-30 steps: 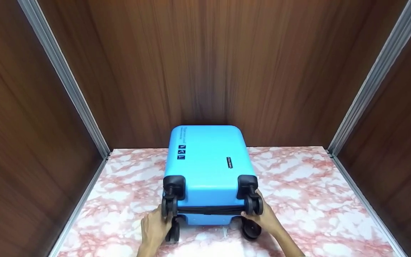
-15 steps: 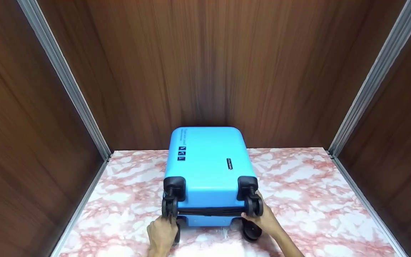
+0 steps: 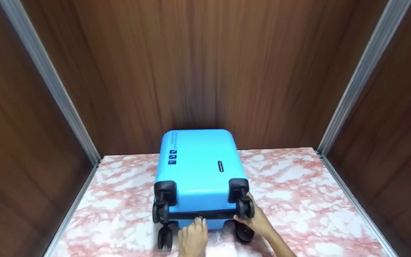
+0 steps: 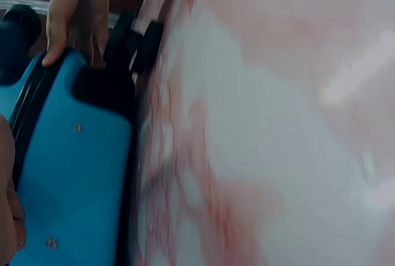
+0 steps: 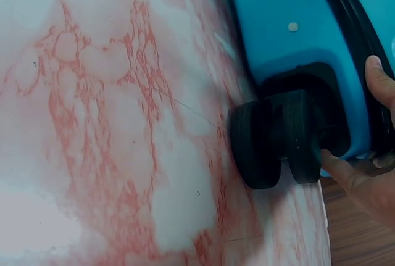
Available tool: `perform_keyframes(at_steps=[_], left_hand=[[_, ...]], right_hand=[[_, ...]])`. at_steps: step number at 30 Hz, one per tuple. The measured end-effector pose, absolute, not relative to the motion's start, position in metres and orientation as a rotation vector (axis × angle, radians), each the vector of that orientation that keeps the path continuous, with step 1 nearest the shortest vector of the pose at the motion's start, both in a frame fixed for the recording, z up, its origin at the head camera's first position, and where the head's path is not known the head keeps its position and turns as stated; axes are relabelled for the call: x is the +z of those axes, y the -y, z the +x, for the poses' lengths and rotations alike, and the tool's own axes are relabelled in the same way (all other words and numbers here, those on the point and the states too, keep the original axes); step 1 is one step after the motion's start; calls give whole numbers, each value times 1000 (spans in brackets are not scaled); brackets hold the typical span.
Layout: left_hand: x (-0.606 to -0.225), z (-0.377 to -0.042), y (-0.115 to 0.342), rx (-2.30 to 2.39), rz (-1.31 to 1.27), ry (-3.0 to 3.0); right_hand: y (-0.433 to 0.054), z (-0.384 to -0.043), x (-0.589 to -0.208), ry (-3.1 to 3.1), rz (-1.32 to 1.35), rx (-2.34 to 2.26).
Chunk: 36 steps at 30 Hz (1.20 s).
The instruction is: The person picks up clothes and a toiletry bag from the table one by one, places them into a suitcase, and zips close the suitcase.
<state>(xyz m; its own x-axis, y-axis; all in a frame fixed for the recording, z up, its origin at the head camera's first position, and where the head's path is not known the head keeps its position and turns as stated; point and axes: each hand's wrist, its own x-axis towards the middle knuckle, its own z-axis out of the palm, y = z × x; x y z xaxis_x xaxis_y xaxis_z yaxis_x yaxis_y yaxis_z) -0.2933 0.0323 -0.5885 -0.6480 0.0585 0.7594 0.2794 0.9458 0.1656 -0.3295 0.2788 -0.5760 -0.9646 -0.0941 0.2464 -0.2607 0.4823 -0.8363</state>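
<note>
A light blue hard-shell suitcase (image 3: 198, 160) lies flat, its wheeled end facing me. A black zipper (image 3: 216, 214) runs across that end between the wheels. My left hand (image 3: 193, 237) is at the middle of the zipper, fingers curled, pinching a small shiny zipper pull (image 3: 201, 217). Only the edge of this hand (image 4: 7, 198) shows in the left wrist view. My right hand (image 3: 259, 221) grips the suitcase's right near corner, its thumb (image 5: 379, 81) on the zipper band and a finger beside the black wheel (image 5: 299, 136). Its other fingers are partly hidden behind the corner.
The suitcase rests on a pink-and-white marbled surface (image 3: 284, 178). Brown wood-grain panels (image 3: 198, 71) rise behind and on both sides, with metal strips (image 3: 362, 78) along the corners. Black wheels (image 3: 165, 237) stick out at the suitcase's near corners.
My left hand has moved right from the left near wheel to the middle of the zipper, bringing the pull along. My right hand keeps its hold. The head view has shifted slightly.
</note>
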Motion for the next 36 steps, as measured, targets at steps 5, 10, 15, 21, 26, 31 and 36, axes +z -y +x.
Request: perform_keyframes(at_steps=[5,10,15,21,26,31,36], left_hand=[[-589,-288,-38,-381,-220,2271],[-584,-292,-43,-368,-296,2265],[-582,-292,-55,-304,-352,2268],[-582,-290,-58,-386,-371,2337],[-578,-287,-44,-472,-471,2393],[-576,-279,-25,-507,-608,2384],[-568,-273,-3,-489,-664,2208]], right_hand=[[-278,-328,-580,2534,308,1551],[-283,-331,-576,2532,286,1500],[-284,-330,-576,2527,308,1511],[-280,-328,-575,2543,310,1497],[-277,-329,-572,2532,331,1519],[-277,-324,-572,2552,268,1532],[-277,-317,-574,2543,242,1454]])
